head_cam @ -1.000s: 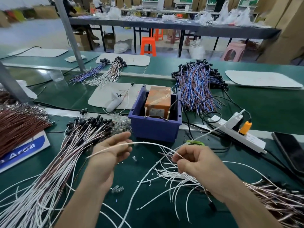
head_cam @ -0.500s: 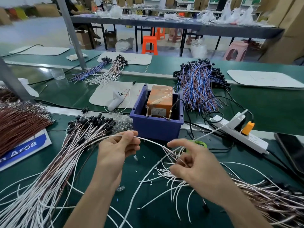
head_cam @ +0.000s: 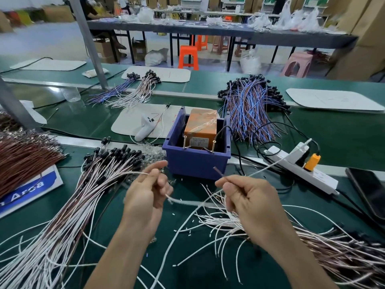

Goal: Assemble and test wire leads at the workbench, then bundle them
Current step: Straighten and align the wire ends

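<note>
My left hand (head_cam: 146, 197) pinches a white wire lead (head_cam: 187, 202) that runs across toward my right hand (head_cam: 250, 202). My right hand is closed on a brown wire end (head_cam: 217, 171) that sticks up above its thumb, with white wires passing under its fingers. Both hands hover over the green bench just in front of a blue bin (head_cam: 195, 161) holding an orange tester box (head_cam: 203, 127) with two brass pins. A fan of white and brown leads with black caps (head_cam: 89, 184) lies at the left. Loose white leads (head_cam: 220, 224) spread beneath my right hand.
A white power strip (head_cam: 300, 167) with an orange plug sits to the right, a dark phone (head_cam: 368, 190) beyond it. Blue and brown leads (head_cam: 250, 113) pile up behind the bin. Brown wires (head_cam: 23, 157) and a blue label lie far left. A grey post (head_cam: 89, 42) rises at the back left.
My right hand has closed from an open pinch and lifted a brown wire end upward. My left hand moved slightly right and now holds the white lead lower, between the hands.
</note>
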`<action>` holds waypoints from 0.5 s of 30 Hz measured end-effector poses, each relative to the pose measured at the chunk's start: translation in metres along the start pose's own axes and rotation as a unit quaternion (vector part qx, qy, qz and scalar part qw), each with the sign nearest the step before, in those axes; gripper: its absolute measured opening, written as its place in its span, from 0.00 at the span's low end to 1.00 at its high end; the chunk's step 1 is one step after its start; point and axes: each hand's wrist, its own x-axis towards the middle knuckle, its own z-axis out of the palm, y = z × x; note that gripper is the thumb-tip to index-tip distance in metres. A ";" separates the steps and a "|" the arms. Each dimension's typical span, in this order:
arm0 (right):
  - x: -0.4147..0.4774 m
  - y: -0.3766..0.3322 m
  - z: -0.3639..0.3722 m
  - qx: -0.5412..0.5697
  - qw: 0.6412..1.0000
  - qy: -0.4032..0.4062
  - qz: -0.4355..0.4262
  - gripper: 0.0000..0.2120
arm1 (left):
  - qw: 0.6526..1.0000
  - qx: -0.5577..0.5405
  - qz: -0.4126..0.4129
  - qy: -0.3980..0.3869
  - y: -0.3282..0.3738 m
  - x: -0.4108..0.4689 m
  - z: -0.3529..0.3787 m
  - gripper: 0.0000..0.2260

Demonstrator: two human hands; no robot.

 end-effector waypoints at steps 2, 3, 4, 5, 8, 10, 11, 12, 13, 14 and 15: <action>0.003 0.000 0.005 -0.079 0.997 -0.016 -0.011 0.09 | 0.989 0.129 0.001 -0.066 -0.003 -0.006 0.007 0.12; 0.004 -0.002 0.007 -0.109 0.994 -0.019 -0.016 0.09 | 0.975 0.195 0.014 -0.103 -0.004 -0.011 0.013 0.09; 0.005 -0.004 0.008 -0.130 0.991 -0.021 -0.016 0.08 | 0.959 0.247 0.030 -0.139 -0.006 -0.016 0.019 0.07; 0.006 -0.005 0.009 -0.142 0.989 -0.028 -0.016 0.07 | 0.944 0.282 0.052 -0.165 -0.007 -0.020 0.023 0.07; 0.007 -0.006 0.010 -0.146 0.988 -0.042 -0.019 0.08 | 0.927 0.315 0.118 -0.168 -0.008 -0.028 0.034 0.04; 0.007 -0.007 0.008 -0.132 0.991 -0.031 -0.013 0.07 | 0.932 0.307 0.136 -0.137 -0.009 -0.028 0.031 0.08; 0.006 -0.007 0.007 -0.127 0.992 -0.027 -0.005 0.08 | 0.933 0.306 0.138 -0.129 -0.008 -0.027 0.029 0.10; 0.006 -0.007 0.006 -0.123 0.992 -0.027 0.003 0.09 | 0.932 0.310 0.139 -0.127 -0.008 -0.027 0.028 0.11; 0.006 -0.007 0.005 -0.125 0.992 -0.029 0.008 0.10 | 0.930 0.313 0.139 -0.131 -0.008 -0.026 0.028 0.11; 0.006 -0.006 0.005 -0.130 0.991 -0.031 0.010 0.11 | 0.928 0.317 0.143 -0.136 -0.008 -0.027 0.028 0.10; 0.005 -0.006 0.004 -0.135 0.990 -0.035 0.011 0.11 | 0.924 0.323 0.150 -0.138 -0.008 -0.028 0.030 0.08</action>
